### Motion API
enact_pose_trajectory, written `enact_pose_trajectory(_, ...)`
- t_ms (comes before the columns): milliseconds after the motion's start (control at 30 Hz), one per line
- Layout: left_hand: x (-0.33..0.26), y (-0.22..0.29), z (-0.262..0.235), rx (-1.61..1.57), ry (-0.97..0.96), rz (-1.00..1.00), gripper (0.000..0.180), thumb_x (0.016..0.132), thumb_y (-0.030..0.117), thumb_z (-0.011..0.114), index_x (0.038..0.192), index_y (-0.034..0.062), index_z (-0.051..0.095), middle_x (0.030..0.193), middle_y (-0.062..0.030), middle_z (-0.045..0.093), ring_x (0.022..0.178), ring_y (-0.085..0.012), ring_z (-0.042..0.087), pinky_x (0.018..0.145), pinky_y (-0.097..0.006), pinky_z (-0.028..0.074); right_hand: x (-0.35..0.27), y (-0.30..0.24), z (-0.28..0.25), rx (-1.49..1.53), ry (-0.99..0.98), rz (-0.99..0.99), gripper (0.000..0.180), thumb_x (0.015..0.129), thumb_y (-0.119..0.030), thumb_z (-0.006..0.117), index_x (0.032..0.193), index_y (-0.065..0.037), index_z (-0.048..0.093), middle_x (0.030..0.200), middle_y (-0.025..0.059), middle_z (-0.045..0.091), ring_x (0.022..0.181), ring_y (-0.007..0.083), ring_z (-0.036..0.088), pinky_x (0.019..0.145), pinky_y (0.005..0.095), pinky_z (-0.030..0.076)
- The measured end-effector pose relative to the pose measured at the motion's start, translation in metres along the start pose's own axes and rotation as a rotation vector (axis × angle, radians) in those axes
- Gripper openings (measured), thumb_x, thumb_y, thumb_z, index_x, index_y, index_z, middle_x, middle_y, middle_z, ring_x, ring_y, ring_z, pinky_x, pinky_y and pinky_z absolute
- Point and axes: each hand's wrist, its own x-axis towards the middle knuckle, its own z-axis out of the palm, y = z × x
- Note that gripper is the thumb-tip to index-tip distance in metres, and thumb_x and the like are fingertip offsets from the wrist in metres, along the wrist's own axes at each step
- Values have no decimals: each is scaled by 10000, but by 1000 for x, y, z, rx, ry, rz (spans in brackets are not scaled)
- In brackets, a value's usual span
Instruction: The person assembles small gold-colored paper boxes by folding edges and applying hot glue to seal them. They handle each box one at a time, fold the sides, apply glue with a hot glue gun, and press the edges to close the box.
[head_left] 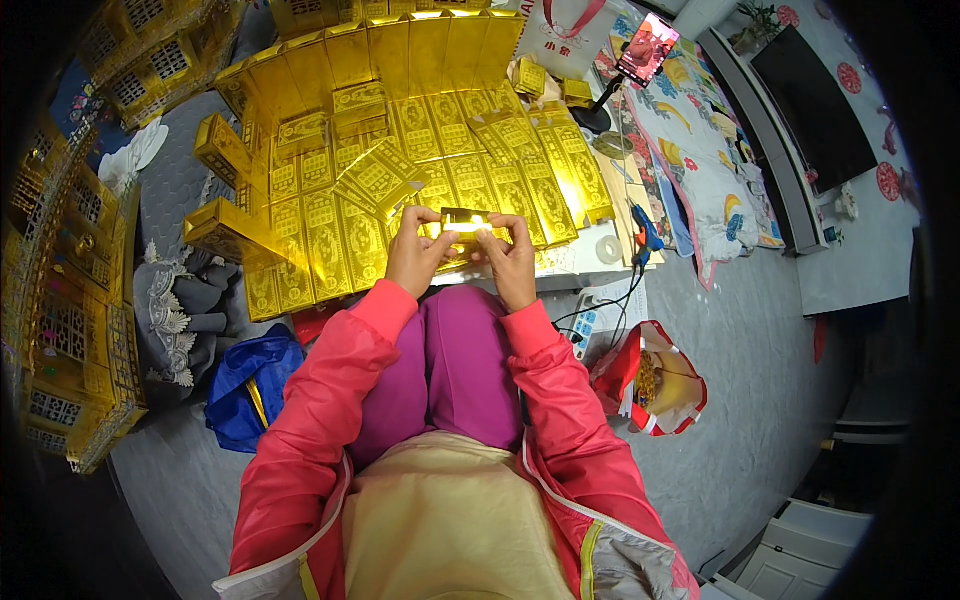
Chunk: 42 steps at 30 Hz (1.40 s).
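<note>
Between the fingertips of both hands is a small folded piece of shiny gold foil card (462,224), held just above the near edge of the gold panels. My left hand (412,258) pinches its left end, and my right hand (510,264) grips the right end. Beneath and beyond lies a large surface of gold embossed panels (322,240) laid side by side. Loose gold sheets (376,178) rest on the panels beyond my left hand. A row of upright gold panels (400,55) forms a wall at the back. Two gold boxes (232,228) jut out at the left.
A lit phone (648,48) stands on a black holder at the back right. Near the table's right edge are a blue glue gun (648,230) and a tape roll (608,249). A power strip (583,322), red-and-white bag (688,392) and blue bag (240,385) lie lower down. Gold latticed structures (75,370) line the left.
</note>
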Motion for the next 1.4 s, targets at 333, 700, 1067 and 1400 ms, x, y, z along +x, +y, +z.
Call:
enact_pose_trajectory(333,5,0,5,-115,-10,-202,375,925,186,675,1234,60,505,909,-52,633,696,-118,661,570,-235,535,6,-16,9,97,65,304,403,917,-103,643,1270,11,485,1170,95,532,659,104,589,565,250,542)
enact_pose_trajectory(700,4,-2,2,-270,-7,-195,459,931,135,647,1309,60,398,1272,-162,511,770,-157,689,643,-266,564,5,-17,11,112,92,336,365,929,-139,652,1236,-12,503,1149,88,554,667,103,599,547,236,530)
enact_pose_trajectory(1067,-7,9,-4,788,-36,474,383,887,136,685,1261,187,621,1268,-175,571,935,-303,688,771,-362,554,5,-19,7,79,67,350,432,917,-203,666,1257,-9,484,1028,66,567,704,110,607,586,248,544)
enact_pose_trajectory(1400,4,6,-19,1007,-139,580,432,915,249,645,1337,315,579,1261,-130,579,763,-266,673,635,-371,557,5,-21,6,106,62,382,433,918,-197,664,1257,-9,473,1053,68,566,710,108,596,593,242,532)
